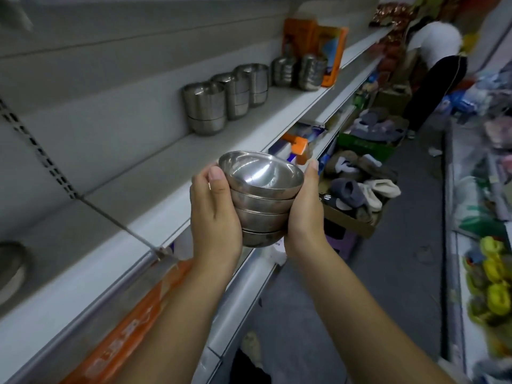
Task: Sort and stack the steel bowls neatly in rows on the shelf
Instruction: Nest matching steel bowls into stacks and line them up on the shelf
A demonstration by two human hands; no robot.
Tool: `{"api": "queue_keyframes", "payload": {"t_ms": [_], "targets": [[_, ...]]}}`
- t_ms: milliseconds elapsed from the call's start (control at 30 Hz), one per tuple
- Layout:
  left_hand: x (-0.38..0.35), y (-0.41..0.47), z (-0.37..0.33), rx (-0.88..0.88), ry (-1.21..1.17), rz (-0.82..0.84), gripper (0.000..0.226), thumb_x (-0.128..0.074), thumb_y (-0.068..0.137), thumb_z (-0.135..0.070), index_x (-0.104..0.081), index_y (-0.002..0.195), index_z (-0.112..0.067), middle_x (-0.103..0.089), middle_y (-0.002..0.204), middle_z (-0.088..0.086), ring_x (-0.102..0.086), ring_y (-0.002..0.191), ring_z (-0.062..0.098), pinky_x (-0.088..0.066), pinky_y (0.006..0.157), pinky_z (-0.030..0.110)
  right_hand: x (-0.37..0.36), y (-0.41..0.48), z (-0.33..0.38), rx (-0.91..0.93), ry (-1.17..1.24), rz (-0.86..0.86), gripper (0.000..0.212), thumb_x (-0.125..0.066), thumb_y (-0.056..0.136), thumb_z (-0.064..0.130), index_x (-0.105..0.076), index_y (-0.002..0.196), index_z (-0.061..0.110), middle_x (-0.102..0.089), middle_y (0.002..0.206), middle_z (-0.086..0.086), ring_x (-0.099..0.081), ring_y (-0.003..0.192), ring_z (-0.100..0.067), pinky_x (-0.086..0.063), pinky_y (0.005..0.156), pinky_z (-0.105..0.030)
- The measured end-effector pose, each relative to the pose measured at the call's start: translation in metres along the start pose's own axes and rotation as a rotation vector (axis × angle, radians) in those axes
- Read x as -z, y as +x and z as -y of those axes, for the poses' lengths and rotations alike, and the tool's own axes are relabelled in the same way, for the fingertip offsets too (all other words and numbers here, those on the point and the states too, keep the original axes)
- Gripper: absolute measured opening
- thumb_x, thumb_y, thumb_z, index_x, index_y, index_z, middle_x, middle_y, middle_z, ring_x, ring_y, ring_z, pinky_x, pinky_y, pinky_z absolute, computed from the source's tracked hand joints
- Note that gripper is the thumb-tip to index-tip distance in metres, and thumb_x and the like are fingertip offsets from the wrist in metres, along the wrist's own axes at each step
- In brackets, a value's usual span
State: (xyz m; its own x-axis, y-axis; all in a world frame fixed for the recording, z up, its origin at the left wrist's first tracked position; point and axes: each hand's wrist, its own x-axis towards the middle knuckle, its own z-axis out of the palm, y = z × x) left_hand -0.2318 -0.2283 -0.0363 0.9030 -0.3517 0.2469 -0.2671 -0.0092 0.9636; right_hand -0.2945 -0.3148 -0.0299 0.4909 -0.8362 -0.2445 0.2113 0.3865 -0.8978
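**Short of the shelf edge: a nested stack cradled between two palms**

At the far left edge, a dull round steel vessel [11, 261] sits blurred on the long grey metal shelf [110, 176]; what it is I cannot tell. Room for more rows seems to lie along this board.

Nearer the camera, the left hand [214, 214] curves its palm along one side of a nested stack of four small round steel bowls [263, 200], thumb raised to the top rim. The stack is in the air just in front of the shelf's front lip, not resting on it, with its mouth tipped toward the camera. The right hand [304, 214] mirrors the left on the other side, thumb up beside the rim, its fingers hidden behind the bowls. Clasping from both sides probably keeps the slippery bowls seated in one another, so the pile can go down as one.

Farther along the shelf, five standing stacks of steel bowls [235, 92] run in a line toward tall orange cartons [329, 51]. That is the row the held stack would likely join; setting it down is not yet done.
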Motion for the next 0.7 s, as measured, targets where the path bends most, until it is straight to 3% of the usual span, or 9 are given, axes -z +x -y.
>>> {"api": "queue_keyframes", "payload": {"t_ms": [100, 200, 267, 333, 433, 567, 700], "targets": [[-0.038, 0.031, 0.01, -0.014, -0.128, 0.093, 0.028, -0.029, 0.109, -0.047, -0.047, 0.118, -0.028, -0.064, 0.103, -0.018, -0.059, 0.085, -0.016, -0.043, 0.071, 0.004, 0.011, 0.044, 0.012, 0.023, -0.01, -0.06, 0.065, -0.035, 0.096, 0.073, -0.076, 0.109, 0.024, -0.078, 0.105, 0.004, -0.07, 0.106, -0.015, -0.051, 0.104, -0.04], [-0.078, 0.07, 0.014, 0.009, -0.182, 0.203, 0.03, -0.028, 0.107, -0.049, -0.045, 0.116, -0.027, -0.063, 0.103, -0.019, -0.058, 0.082, -0.021, -0.042, 0.068, 0.0, 0.018, 0.096, 0.03, 0.023, -0.027, -0.089, 0.063, -0.034, 0.096, 0.072, -0.078, 0.087, 0.027, -0.079, 0.086, 0.008, -0.072, 0.097, -0.015, -0.053, 0.097, -0.038], [-0.105, 0.1, 0.012, 0.027, -0.232, 0.287, 0.035, -0.031, 0.101, -0.058, -0.044, 0.114, -0.028, -0.061, 0.105, -0.021, -0.057, 0.084, -0.023, -0.043, 0.07, 0.002, 0.017, 0.133, 0.043, 0.016, -0.036, -0.112, 0.065, -0.034, 0.094, 0.075, -0.077, 0.087, 0.027, -0.079, 0.09, 0.006, -0.071, 0.099, -0.017, -0.052, 0.099, -0.04], [-0.127, 0.133, 0.01, 0.027, -0.25, 0.376, 0.04, -0.04, 0.088, -0.066, -0.044, 0.112, -0.034, -0.06, 0.113, -0.021, -0.058, 0.09, -0.023, -0.044, 0.078, 0.006, 0.011, 0.171, 0.058, 0.024, -0.025, -0.14, 0.069, -0.036, 0.088, 0.08, -0.075, 0.103, 0.027, -0.078, 0.104, 0.003, -0.07, 0.105, -0.019, -0.05, 0.104, -0.042], [-0.157, 0.184, 0.015, -0.013, -0.226, 0.511, 0.048, -0.071, 0.084, -0.059, -0.045, 0.119, -0.038, -0.06, 0.12, -0.022, -0.061, 0.101, -0.019, -0.047, 0.081, 0.006, 0.005, 0.229, 0.075, 0.033, -0.028, -0.167, 0.082, -0.036, 0.074, 0.088, -0.066, 0.127, 0.033, -0.071, 0.123, 0.001, -0.065, 0.115, -0.022, -0.044, 0.11, -0.047], [-0.191, 0.248, 0.029, -0.025, -0.156, 0.597, 0.085, -0.085, 0.061, -0.052, -0.05, 0.134, -0.027, -0.066, 0.13, -0.005, -0.066, 0.112, 0.0, -0.055, 0.09, 0.02, 0.008, 0.296, 0.095, 0.011, -0.055, -0.166, 0.073, -0.033, 0.08, 0.086, -0.076, 0.1, 0.031, -0.078, 0.103, -0.001, -0.07, 0.104, -0.024, -0.049, 0.105, -0.048], [-0.221, 0.289, 0.045, 0.016, -0.141, 0.62, 0.088, -0.092, 0.058, -0.035, -0.05, 0.134, -0.021, -0.066, 0.132, -0.001, -0.068, 0.115, 0.007, -0.057, 0.094, 0.025, 0.011, 0.349, 0.102, -0.023, -0.089, -0.142, 0.068, -0.032, 0.088, 0.081, -0.074, 0.097, 0.029, -0.076, 0.103, -0.003, -0.069, 0.105, -0.025, -0.048, 0.105, -0.048]]}}
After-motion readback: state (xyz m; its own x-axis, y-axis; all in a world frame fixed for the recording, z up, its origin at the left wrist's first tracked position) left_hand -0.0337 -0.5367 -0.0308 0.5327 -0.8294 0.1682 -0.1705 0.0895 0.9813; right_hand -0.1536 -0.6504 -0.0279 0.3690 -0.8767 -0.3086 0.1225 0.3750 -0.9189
